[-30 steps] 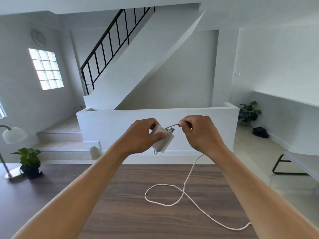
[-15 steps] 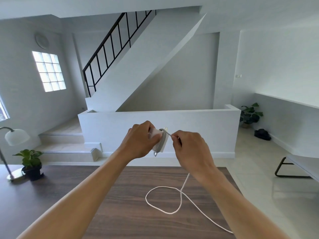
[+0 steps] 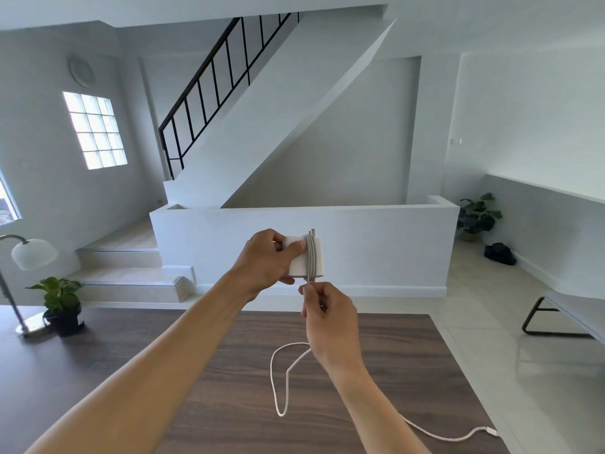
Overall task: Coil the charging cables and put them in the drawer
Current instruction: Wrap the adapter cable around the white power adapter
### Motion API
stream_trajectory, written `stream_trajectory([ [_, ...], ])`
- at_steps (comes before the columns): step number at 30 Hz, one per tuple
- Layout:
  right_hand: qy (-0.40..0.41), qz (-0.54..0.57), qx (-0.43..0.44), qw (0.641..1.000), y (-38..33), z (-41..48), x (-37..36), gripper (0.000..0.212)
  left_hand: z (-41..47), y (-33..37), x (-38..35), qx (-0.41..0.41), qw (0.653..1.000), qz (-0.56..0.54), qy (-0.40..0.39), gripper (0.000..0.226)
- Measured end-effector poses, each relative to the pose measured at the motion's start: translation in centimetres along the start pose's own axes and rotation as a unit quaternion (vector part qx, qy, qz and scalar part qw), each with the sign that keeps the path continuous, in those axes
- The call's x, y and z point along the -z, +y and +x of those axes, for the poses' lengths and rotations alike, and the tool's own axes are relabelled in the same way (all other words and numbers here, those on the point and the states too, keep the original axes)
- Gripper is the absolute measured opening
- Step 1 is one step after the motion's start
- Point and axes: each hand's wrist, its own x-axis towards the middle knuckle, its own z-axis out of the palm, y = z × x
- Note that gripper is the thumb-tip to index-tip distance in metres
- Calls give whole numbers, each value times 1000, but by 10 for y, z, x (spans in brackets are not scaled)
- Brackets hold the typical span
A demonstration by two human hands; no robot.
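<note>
A white dome-shaded lamp and a small potted green plant stand at the left end of the dark wood-grain bench. Held in the air, the left hand grips a white square charger block, fingers curled round it, thumb just beside the turns of pale braided charging cable wound on it. Just beneath, the right hand has its fingers pinched together on the cable, which drops in a loose loop onto the bench and trails right to its white plug.
</note>
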Motion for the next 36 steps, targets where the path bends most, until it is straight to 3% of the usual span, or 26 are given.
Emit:
stream_trajectory([
  [8, -18, 209, -44, 977, 8, 3, -5, 24, -2, 5, 6, 24, 993, -102, -61, 38],
  [12, -66, 215, -40, 974, 15, 13, 5, 25, -8, 7, 8, 16, 982, -152, -111, 39],
  [15, -117, 152, -12, 981, 17, 28, 17, 25, -10, 9, 15, -17, 982, -114, -147, 32],
  [20, -214, -76, 21, 974, 6, 57, 45, 32, -15, 6, 30, -51, 967, -35, -245, 43],
  [22, -236, -142, 33, 961, -2, 69, 53, 34, -18, 3, 29, -85, 964, 64, -243, 32],
  [26, -289, -242, 78, 923, -20, 86, 62, 24, -19, -2, 29, -120, 960, 150, -203, 26],
  [36, -318, -295, 57, 899, -43, 94, 71, 22, -12, -5, 27, -162, 905, 349, -183, 28],
])
